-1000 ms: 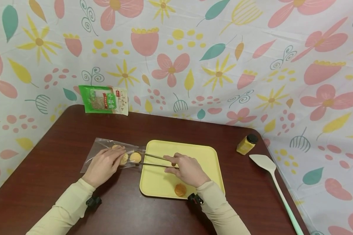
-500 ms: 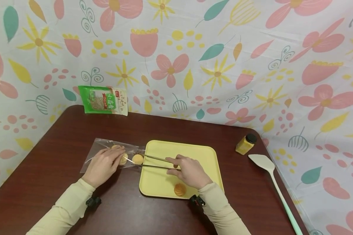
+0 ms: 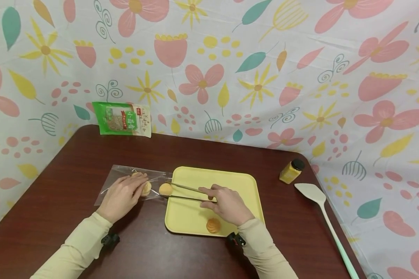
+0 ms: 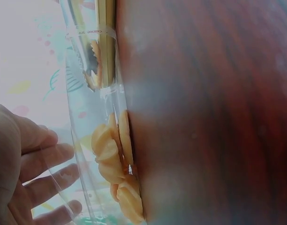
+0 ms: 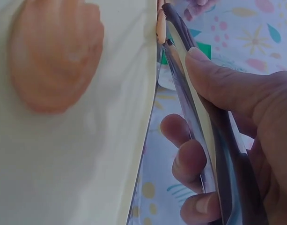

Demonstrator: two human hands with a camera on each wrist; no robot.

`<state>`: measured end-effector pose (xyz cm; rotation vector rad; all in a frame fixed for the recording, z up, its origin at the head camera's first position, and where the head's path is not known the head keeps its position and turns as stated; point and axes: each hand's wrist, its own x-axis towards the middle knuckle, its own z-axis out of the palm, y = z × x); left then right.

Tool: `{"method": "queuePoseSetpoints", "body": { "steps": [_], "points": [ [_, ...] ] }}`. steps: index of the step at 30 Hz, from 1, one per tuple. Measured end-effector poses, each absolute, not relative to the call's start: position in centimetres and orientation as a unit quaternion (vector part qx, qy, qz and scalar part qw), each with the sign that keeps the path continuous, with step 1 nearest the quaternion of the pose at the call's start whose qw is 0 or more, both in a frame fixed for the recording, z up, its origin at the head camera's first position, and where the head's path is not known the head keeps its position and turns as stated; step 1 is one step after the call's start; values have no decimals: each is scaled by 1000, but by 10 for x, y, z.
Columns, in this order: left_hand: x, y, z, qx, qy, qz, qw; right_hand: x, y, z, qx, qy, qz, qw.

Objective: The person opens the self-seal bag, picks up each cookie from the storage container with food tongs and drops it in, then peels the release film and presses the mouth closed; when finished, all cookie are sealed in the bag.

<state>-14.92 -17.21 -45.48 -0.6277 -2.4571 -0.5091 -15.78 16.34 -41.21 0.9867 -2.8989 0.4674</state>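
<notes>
My right hand (image 3: 227,203) grips metal tongs (image 3: 185,187), which reach left across the tray. Between the tips sits a round cookie (image 3: 165,189), at the bag's mouth beside the tray's left edge. My left hand (image 3: 123,193) lies over the clear plastic bag (image 3: 108,190); in the left wrist view its thumb and fingers hold the film (image 4: 54,173), which stands raised. Inside the bag are several piped cookies (image 4: 108,159), partly hidden by the left hand in the head view. Another swirled cookie (image 3: 213,225) lies on the yellow tray (image 3: 230,178), near its front edge.
A green and white seasoning packet (image 3: 123,119) leans against the patterned cloth at the back left. At the right stand a yellow jar (image 3: 291,171) with a black lid and a white spatula (image 3: 329,221) with a green handle along the dark table's edge.
The tongs and the cookie between their tips have moved slightly right, from within the bag to its mouth at the tray's edge. The left hand has stayed in place.
</notes>
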Motion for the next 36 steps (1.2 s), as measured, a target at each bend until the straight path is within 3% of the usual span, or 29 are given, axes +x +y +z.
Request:
{"method": "queuePoseSetpoints", "body": {
  "steps": [25,36],
  "points": [
    [-150,-173,-456,-242,-911,-191,272,-172,118,-411,341,-931,130,-6],
    [-150,-173,-456,-248,-909,-192,276,-176,110,-412,352,-927,127,7]
  ]
}}
